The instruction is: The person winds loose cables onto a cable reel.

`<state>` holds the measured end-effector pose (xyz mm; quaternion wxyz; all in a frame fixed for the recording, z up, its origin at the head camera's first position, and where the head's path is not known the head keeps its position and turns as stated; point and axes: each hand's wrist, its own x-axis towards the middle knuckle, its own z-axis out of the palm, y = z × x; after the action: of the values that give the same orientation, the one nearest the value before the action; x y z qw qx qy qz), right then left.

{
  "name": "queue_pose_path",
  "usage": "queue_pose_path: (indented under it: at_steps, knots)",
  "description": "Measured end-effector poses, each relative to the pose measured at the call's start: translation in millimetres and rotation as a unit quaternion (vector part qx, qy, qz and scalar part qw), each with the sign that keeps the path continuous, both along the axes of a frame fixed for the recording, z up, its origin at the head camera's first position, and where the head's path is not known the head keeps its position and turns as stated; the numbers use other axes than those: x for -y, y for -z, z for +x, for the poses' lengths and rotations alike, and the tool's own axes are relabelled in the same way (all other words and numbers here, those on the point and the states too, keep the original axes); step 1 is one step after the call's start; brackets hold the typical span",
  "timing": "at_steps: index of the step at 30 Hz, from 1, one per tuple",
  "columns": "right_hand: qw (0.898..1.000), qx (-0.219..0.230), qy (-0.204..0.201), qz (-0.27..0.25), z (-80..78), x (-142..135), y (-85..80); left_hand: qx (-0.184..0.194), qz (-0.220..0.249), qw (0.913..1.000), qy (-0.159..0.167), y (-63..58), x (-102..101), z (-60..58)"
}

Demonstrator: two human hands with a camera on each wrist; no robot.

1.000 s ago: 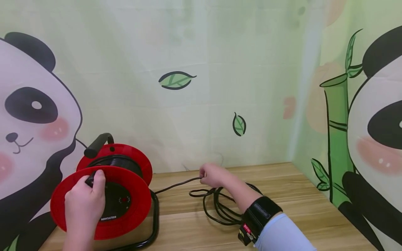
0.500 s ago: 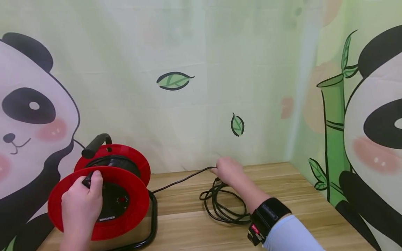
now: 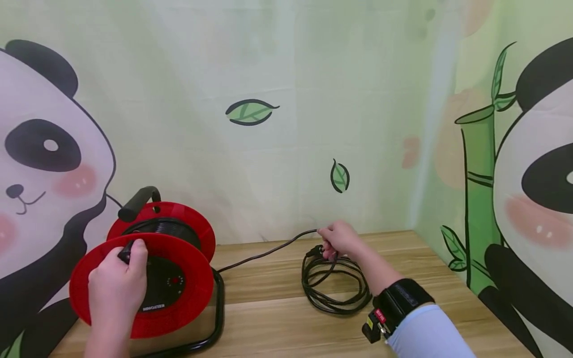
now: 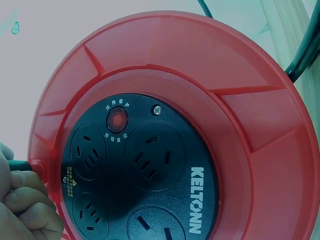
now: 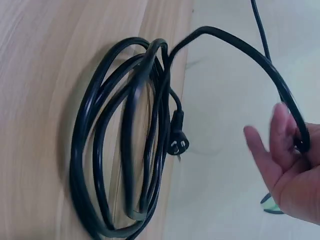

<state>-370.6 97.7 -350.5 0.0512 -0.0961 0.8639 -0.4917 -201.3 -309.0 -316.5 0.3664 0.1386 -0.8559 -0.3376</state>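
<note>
Looks like a decorated corner; cannot be pinned down as home or studio. Backed and sided by creased pale green sheeting [image 3: 286,59] printed with cartoon pandas [image 3: 85,127], bamboo [image 3: 480,154] and leaves [image 3: 251,113], above a wood-grain surface [image 3: 268,323].

Soft light, shadowed socket panel [image 4: 142,172], blurred cable strand [image 5: 127,145]

**A Pale Green Corner** [image 3: 423,149]

The back wall [image 3: 286,59] is pale green, with two leaves [image 3: 251,113] drawn on it. One big panda [image 3: 91,129] is pictured at the left; another panda [image 3: 519,169] is at the right, beside a bamboo stem [image 3: 480,174]. Below, a wood-grained surface [image 3: 259,318] meets the wall. The light is soft.
</note>
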Motion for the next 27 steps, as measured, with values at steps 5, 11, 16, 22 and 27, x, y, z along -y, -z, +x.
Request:
queue_pose_path:
  at_steps: [5,11,16,22,27]
  knots:
    - [0.998,-0.037,-0.006,0.045,-5.2,-16,-2.1,0.011,0.006,0.9999,0.002,0.6,0,0.1]
    - [0.961,-0.177,-0.038,0.211,-12.9,-34,-5.9,0.008,0.009,0.9999,0.000,1.3,2,-0.1]
    - [0.938,-0.224,-0.063,0.256,-15.9,-39,-3.9,0.008,0.007,0.9999,0.002,0.2,1,-0.5]
    - [0.936,-0.229,-0.064,0.259,-15.1,-40,-3.2,0.010,0.007,0.9999,0.000,0.3,1,-0.6]
    - [0.938,-0.221,-0.065,0.258,-13.8,-39,-4.6,0.006,0.008,0.9999,-0.002,0.8,1,-1.3]
